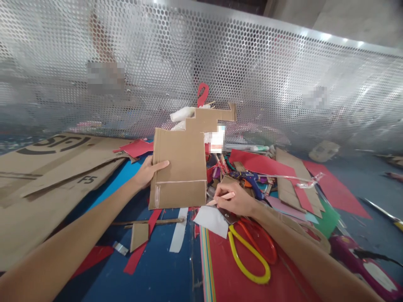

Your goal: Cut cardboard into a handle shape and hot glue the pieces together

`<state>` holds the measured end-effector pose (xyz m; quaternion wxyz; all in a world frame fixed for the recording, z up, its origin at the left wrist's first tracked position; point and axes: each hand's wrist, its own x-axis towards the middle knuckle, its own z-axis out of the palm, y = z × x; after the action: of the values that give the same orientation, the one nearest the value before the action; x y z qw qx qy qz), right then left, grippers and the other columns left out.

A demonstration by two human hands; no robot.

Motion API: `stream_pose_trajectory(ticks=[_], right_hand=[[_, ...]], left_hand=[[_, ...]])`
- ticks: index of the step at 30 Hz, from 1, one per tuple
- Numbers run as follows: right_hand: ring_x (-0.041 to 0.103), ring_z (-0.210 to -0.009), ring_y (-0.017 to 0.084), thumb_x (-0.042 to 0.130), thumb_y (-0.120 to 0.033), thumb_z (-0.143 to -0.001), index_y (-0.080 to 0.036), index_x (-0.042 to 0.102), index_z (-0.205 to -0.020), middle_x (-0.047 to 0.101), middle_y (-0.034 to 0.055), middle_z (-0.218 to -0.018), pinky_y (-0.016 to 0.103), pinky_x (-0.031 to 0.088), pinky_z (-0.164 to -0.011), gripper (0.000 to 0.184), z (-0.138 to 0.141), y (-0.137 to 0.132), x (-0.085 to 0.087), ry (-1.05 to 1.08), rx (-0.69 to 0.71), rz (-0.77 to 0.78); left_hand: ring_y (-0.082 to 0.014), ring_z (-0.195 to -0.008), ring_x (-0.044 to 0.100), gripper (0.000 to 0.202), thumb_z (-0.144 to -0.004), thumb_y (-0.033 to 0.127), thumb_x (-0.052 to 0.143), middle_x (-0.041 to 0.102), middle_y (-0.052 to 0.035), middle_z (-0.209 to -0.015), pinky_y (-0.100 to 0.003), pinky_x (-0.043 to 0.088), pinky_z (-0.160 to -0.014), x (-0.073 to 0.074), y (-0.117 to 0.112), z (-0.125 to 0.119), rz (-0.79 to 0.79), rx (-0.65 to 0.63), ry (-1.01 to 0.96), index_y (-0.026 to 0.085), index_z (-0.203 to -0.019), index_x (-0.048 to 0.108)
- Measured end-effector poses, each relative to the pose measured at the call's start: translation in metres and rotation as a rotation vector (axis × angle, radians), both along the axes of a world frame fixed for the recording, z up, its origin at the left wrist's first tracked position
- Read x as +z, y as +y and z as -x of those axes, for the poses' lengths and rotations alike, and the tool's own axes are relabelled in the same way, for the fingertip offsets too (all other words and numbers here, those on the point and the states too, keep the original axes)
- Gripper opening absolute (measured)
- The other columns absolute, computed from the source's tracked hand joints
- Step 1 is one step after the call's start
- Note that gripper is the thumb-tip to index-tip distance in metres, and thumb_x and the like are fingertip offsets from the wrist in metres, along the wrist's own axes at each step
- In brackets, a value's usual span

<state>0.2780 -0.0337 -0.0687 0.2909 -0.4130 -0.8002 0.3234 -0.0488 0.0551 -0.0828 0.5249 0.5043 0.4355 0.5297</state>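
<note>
Two hands are full: the left hand (151,171) grips a cardboard panel (180,161) mid-scene by its left edge; the right hand (234,199) pinches a pale stick (228,195) by the panel's near right corner. Nearer right lie scissors (265,274); printed cardboard (31,201) spreads left.

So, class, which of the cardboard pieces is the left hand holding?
The middle panel with a pale line across its lower part: the left hand grips its left edge. The large printed sheet and the small scrap lie outside that grasp.
</note>
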Motion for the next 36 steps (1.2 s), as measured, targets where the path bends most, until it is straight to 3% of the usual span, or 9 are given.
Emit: stream_pose_trajectory(ticks=[8, 14, 19, 36], right_hand=[[0.063, -0.064, 0.014, 0.062, -0.015, -0.081, -0.020, 0.064, -0.075, 0.070, -0.0013, -0.069, 0.024, 0.044, -0.060, 0.008, -0.002, 0.001, -0.003, 0.031, -0.007, -0.011], [0.068, -0.068, 0.016, 0.058, -0.022, -0.092, -0.022, 0.062, -0.091, 0.073, 0.0017, -0.080, 0.025, 0.051, -0.061, 0.005, -0.003, 0.004, -0.010, 0.264, -0.155, 0.022], [0.070, -0.078, 0.019, 0.059, -0.030, -0.094, -0.022, 0.064, -0.097, 0.074, 0.0042, -0.086, 0.027, 0.054, -0.064, 0.010, -0.003, 0.005, -0.014, 0.260, -0.143, 0.003], [0.066, -0.062, 0.016, 0.061, -0.034, -0.094, -0.022, 0.063, -0.092, 0.074, 0.0034, -0.084, 0.026, 0.051, -0.056, 0.013, -0.003, 0.005, -0.015, 0.231, -0.132, 0.029]], left_hand=[[-0.0276, -0.079, 0.076, 0.043, -0.063, 0.039, 0.088, 0.080, -0.0087, -0.093, -0.038, 0.063, -0.073, 0.002, -0.002, -0.001, -0.001, -0.007, 0.024, 0.017, -0.097, 0.074], [-0.0265, -0.080, 0.076, 0.042, -0.065, 0.038, 0.089, 0.080, -0.0084, -0.095, -0.035, 0.063, -0.071, -0.003, 0.001, 0.002, 0.001, -0.022, 0.008, 0.018, -0.098, 0.075], [-0.0301, -0.085, 0.076, 0.040, -0.065, 0.040, 0.087, 0.080, -0.0082, -0.096, -0.038, 0.063, -0.072, -0.001, 0.000, 0.002, -0.008, -0.013, 0.038, 0.020, -0.098, 0.075], [-0.0271, -0.086, 0.076, 0.046, -0.064, 0.037, 0.089, 0.079, -0.0077, -0.101, -0.037, 0.062, -0.075, 0.003, -0.006, -0.002, -0.020, -0.048, -0.043, 0.018, -0.102, 0.072]])
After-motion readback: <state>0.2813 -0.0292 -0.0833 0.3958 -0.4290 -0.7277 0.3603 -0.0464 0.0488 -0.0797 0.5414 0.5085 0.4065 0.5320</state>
